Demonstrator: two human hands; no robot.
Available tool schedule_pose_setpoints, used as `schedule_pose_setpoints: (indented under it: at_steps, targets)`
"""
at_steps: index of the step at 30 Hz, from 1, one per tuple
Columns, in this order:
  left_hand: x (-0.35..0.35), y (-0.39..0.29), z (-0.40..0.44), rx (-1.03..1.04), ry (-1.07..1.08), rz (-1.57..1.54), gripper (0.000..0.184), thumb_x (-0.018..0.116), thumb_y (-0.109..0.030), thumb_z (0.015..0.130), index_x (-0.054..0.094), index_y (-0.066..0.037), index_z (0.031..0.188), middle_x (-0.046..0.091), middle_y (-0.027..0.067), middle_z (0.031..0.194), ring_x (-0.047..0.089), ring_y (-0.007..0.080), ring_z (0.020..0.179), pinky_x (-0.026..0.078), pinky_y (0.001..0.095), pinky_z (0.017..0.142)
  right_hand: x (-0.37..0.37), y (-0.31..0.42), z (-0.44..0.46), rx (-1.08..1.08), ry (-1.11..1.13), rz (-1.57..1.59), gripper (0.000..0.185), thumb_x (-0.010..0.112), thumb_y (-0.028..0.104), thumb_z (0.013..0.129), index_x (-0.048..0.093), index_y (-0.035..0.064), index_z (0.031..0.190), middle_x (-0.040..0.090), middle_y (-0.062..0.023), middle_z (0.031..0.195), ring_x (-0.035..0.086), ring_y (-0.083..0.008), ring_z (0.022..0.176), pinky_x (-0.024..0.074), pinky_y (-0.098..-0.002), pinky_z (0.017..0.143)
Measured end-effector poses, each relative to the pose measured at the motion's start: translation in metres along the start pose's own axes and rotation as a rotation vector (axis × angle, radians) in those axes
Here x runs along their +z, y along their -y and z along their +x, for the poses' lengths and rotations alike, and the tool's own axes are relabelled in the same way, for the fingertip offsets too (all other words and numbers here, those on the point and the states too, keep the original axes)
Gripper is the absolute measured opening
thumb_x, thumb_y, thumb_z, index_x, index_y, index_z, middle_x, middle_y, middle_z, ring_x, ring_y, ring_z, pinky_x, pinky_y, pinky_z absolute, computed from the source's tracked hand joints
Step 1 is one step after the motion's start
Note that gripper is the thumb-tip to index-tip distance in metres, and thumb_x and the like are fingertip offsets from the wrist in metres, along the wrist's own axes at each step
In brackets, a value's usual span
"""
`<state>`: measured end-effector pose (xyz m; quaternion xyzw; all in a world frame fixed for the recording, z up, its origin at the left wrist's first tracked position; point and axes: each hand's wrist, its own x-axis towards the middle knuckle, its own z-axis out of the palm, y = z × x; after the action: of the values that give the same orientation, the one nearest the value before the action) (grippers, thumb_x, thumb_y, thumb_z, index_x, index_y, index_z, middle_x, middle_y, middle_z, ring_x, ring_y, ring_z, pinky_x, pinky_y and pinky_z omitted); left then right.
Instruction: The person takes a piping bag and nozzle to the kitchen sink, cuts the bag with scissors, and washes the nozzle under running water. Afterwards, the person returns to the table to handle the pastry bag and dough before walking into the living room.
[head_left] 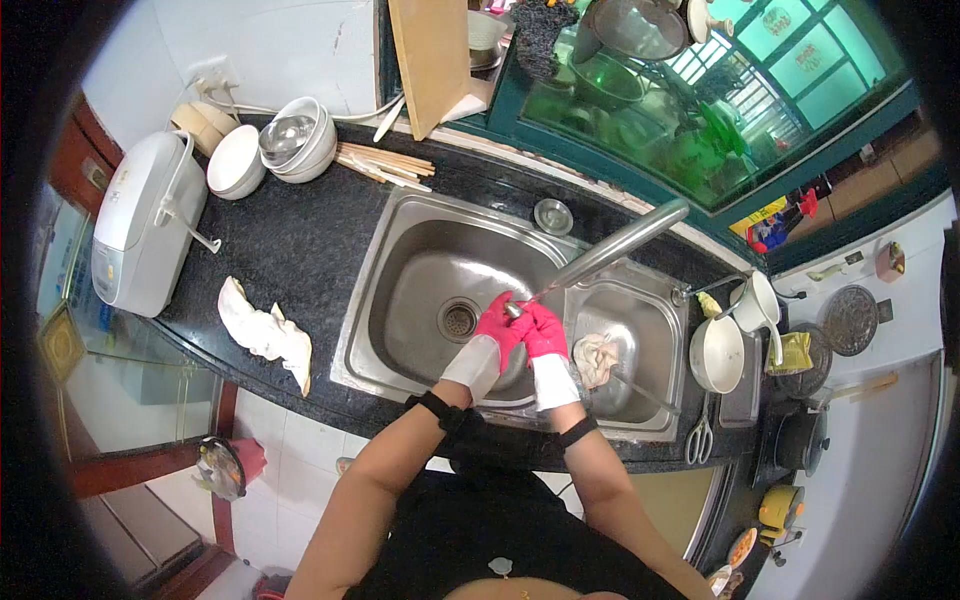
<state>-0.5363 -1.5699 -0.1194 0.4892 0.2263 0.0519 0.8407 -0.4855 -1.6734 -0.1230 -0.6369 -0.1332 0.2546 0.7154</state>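
Both my hands wear pink gloves with white cuffs and meet above the large sink basin, near the divider. My left hand is closed, its fingers against a small shiny metal piece whose kind I cannot make out. Pressed against it from the other side is my right hand, also closed. Just above them the faucet reaches down from the upper right. A crumpled pale cloth lies in the small basin, right of my right hand.
On the black counter at left lie a white cloth, a rice cooker, stacked bowls and chopsticks. At right are a white pot and scissors. A wooden board leans at the back.
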Motion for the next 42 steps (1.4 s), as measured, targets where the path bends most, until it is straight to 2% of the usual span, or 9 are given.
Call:
schedule_pose_setpoints:
  at_steps: [7, 10, 20, 25, 35, 37, 38, 40, 42]
  targets:
    - [0.006, -0.119, -0.085, 0.015, 0.232, 1.317, 0.054, 0.052, -0.021, 0.088, 0.033, -0.008, 0.137, 0.057, 0.0244, 0.109, 0.058, 0.0357, 0.096, 0.047, 0.0412, 0.081, -0.008, 0.036, -0.006, -0.127, 0.253, -0.297, 0.028, 0.054, 0.011, 0.091, 0.057, 0.0027, 0.118, 0.061, -0.0048, 0.11, 0.057, -0.0134, 0.097, 0.0438, -0.0275, 0.089]
    - [-0.013, -0.034, -0.04, 0.523, 0.012, 1.11, 0.076, 0.06, -0.021, 0.082, 0.017, -0.006, 0.143, 0.06, 0.0202, 0.102, 0.06, 0.0357, 0.09, 0.048, 0.0416, 0.074, 0.006, 0.041, -0.011, -0.031, 0.174, -0.352, 0.027, 0.052, 0.015, 0.093, 0.058, 0.0019, 0.116, 0.063, -0.0045, 0.104, 0.058, -0.0129, 0.091, 0.0446, -0.028, 0.087]
    - [-0.018, -0.045, -0.061, 0.577, 0.017, 1.021, 0.063, 0.056, -0.018, 0.085, 0.026, -0.006, 0.139, 0.06, 0.0198, 0.102, 0.059, 0.0349, 0.091, 0.048, 0.0411, 0.076, 0.001, 0.034, 0.004, 0.224, 0.103, 0.407, 0.028, 0.053, 0.021, 0.093, 0.061, 0.0016, 0.112, 0.065, -0.0091, 0.104, 0.061, -0.0157, 0.09, 0.048, -0.0276, 0.08]
    - [-0.024, -0.012, -0.023, 0.691, 0.032, 0.938, 0.059, 0.055, -0.017, 0.086, 0.03, -0.006, 0.138, 0.06, 0.0195, 0.099, 0.06, 0.0326, 0.088, 0.048, 0.039, 0.076, 0.005, 0.017, 0.0, -0.013, -0.007, -0.029, 0.028, 0.059, 0.012, 0.088, 0.061, 0.0011, 0.113, 0.064, -0.0096, 0.108, 0.06, -0.0171, 0.095, 0.0465, -0.0303, 0.086]
    - [-0.06, -0.006, 0.014, 0.13, -0.033, 0.234, 0.033, 0.064, -0.02, 0.086, 0.057, -0.001, 0.112, 0.065, 0.0046, 0.094, 0.06, 0.0121, 0.074, 0.047, 0.0247, 0.067, 0.019, 0.074, -0.01, 0.029, 0.147, -0.489, 0.025, 0.052, 0.018, 0.089, 0.062, 0.0069, 0.109, 0.063, -0.0122, 0.104, 0.058, -0.0271, 0.099, 0.0429, -0.0314, 0.091]
    - [-0.041, -0.022, -0.007, 0.013, 0.045, -0.074, 0.028, 0.055, -0.025, 0.092, 0.058, -0.003, 0.11, 0.064, 0.0071, 0.1, 0.059, 0.0142, 0.086, 0.046, 0.0245, 0.076, 0.013, 0.084, -0.023, -0.4, 0.128, -0.92, 0.028, 0.046, 0.019, 0.091, 0.059, 0.0058, 0.111, 0.062, -0.0132, 0.107, 0.055, -0.0295, 0.104, 0.0403, -0.034, 0.095]
    - [-0.035, -0.045, -0.022, -0.034, 0.185, -0.001, 0.028, 0.044, -0.024, 0.097, 0.056, -0.004, 0.112, 0.061, 0.0059, 0.107, 0.059, 0.0156, 0.09, 0.047, 0.0271, 0.08, 0.007, 0.087, -0.037, -0.42, 0.096, -0.827, 0.03, 0.043, 0.018, 0.091, 0.057, 0.0052, 0.114, 0.059, -0.0139, 0.113, 0.052, -0.0289, 0.11, 0.0373, -0.0354, 0.099]
    - [-0.039, -0.043, -0.018, 0.963, 0.256, 1.554, 0.027, 0.044, -0.013, 0.092, 0.054, -0.006, 0.116, 0.058, 0.0104, 0.108, 0.059, 0.023, 0.096, 0.047, 0.0336, 0.086, -0.008, 0.125, -0.062, -0.45, 0.151, -0.662, 0.032, 0.043, 0.02, 0.091, 0.057, 0.0042, 0.115, 0.057, -0.0142, 0.118, 0.05, -0.0286, 0.113, 0.0366, -0.0352, 0.1]
    - [-0.016, -0.074, -0.04, 0.711, 0.347, 1.143, 0.033, 0.046, -0.01, 0.088, 0.054, -0.012, 0.12, 0.056, 0.0136, 0.117, 0.055, 0.0238, 0.107, 0.042, 0.0325, 0.095, -0.025, 0.151, -0.062, -0.334, 0.121, -0.715, 0.032, 0.045, 0.015, 0.086, 0.061, 0.0029, 0.111, 0.059, -0.0127, 0.118, 0.052, -0.0265, 0.113, 0.0398, -0.0332, 0.098]
